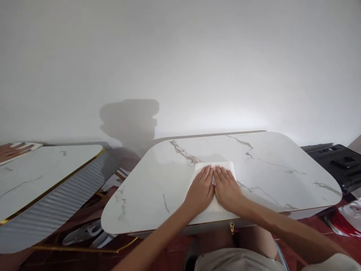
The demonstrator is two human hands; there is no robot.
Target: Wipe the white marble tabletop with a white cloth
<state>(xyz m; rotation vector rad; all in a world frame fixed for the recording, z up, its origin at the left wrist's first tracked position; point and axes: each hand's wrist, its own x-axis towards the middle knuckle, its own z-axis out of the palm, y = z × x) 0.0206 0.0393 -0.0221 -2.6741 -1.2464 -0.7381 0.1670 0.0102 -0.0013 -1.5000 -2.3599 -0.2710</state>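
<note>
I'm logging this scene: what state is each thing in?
Left hand: open, palm down
Right hand: open, palm down
Cloth: flat under both hands
Table: upright
Other table: upright
Other person's hand: open, on a second cloth
Black object: state unclear
</note>
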